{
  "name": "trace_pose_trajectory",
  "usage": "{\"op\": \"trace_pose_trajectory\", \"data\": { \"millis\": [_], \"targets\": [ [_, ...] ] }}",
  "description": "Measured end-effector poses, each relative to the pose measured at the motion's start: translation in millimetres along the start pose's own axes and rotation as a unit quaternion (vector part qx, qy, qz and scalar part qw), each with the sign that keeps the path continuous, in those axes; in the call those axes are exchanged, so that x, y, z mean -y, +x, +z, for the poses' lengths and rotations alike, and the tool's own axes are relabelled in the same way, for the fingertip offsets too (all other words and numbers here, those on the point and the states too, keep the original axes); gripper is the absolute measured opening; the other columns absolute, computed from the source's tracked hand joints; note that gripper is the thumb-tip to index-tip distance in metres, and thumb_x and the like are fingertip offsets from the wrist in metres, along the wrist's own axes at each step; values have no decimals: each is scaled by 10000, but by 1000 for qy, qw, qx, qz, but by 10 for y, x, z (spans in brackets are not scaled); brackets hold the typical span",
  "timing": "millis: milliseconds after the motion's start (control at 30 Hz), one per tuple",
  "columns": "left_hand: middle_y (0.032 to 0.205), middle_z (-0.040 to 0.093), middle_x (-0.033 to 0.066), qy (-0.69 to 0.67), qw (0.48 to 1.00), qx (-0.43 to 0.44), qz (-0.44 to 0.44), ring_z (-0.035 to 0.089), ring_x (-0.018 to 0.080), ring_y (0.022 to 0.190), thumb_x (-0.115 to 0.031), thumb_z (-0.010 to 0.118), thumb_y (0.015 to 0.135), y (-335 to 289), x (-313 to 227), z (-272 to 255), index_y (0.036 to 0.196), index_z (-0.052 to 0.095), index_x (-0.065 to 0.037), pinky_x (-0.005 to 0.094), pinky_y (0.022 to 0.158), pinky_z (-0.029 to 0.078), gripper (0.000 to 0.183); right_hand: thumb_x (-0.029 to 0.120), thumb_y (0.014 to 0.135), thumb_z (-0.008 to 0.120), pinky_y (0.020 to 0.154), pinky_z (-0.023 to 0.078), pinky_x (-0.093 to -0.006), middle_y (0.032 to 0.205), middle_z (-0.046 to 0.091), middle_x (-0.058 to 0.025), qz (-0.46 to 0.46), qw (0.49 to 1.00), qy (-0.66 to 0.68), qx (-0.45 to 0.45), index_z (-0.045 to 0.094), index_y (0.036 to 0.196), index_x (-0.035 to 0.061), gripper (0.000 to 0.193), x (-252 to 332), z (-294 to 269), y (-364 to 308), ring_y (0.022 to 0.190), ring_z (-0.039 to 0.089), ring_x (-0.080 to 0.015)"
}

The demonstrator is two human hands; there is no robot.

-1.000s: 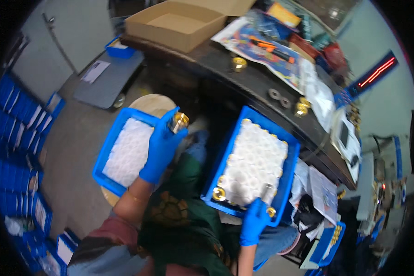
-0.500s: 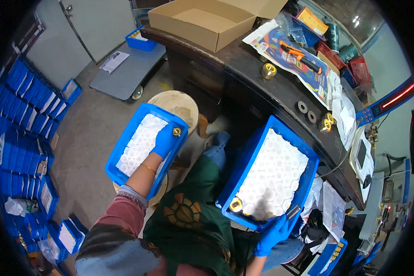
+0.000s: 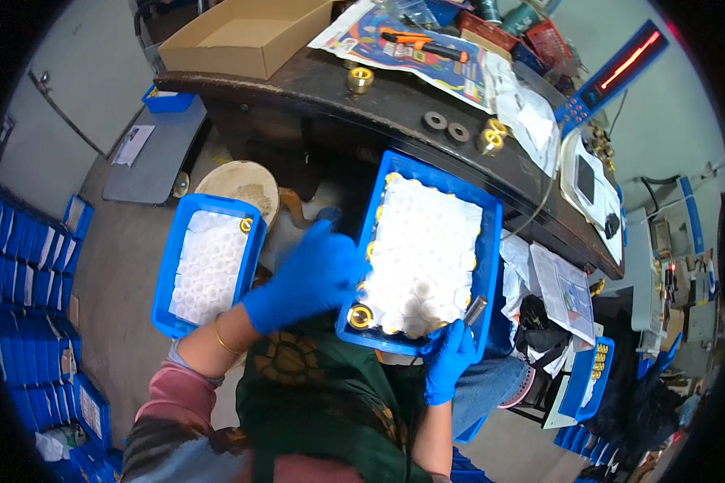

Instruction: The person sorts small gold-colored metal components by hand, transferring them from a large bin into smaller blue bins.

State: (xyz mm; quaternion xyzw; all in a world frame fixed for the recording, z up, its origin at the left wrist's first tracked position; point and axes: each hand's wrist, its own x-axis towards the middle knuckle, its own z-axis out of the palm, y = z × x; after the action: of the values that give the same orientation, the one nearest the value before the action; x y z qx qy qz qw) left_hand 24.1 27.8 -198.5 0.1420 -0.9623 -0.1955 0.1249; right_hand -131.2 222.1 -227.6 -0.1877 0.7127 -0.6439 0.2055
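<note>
At the left of the frame, a smaller blue tray (image 3: pixel 254 256) holds a dimpled white sheet (image 3: pixel 204 270), with a brass ring (image 3: pixel 246 218) at its upper right corner. Mid-frame, the left hand (image 3: pixel 308 272), gloved and blurred, reaches the edge of a larger blue tray (image 3: pixel 491 266); whether its fingers grip anything I cannot tell. A brass fitting (image 3: pixel 351 315) sits in that tray's lower left corner, beside another white sheet (image 3: pixel 427 241). Lower right of centre, the gloved right hand (image 3: pixel 453 358) pinches a metal rod (image 3: pixel 476 310).

Left head-worn fisheye, looking down from near.

Blurred left hand (image 3: pixel 308 270), glaring sheet (image 3: pixel 428 233), black corners
</note>
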Motion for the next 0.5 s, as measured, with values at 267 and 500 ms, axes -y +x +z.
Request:
{"op": "trace_pose_trajectory", "data": {
  "millis": [267, 500],
  "targets": [
    [1053, 560, 178, -30, 994, -33, 96, 518, 311, 1010, -244, 525, 811, 111, -216, 535, 1110, 525, -17, 362, 906, 392, 376, 167, 884, 457, 368, 374, -214, 559, 533, -61, 48, 995, 57, 71, 505, 676, 25, 257, 61, -18, -250, 407, 475, -97],
    [1145, 506, 153, -400, 914, -19, -68, 544, 191, 958, -122, 570, 774, 484, -674, 4, 1201, 461, -53, 278, 832, 430, 446, 169, 854, 519, 422, 410, -244, 619, 587, -75, 17, 955, -46, 294, 573, 794, -1, 188, 220, -131, -243, 468, 545, -119]
  ]
}}
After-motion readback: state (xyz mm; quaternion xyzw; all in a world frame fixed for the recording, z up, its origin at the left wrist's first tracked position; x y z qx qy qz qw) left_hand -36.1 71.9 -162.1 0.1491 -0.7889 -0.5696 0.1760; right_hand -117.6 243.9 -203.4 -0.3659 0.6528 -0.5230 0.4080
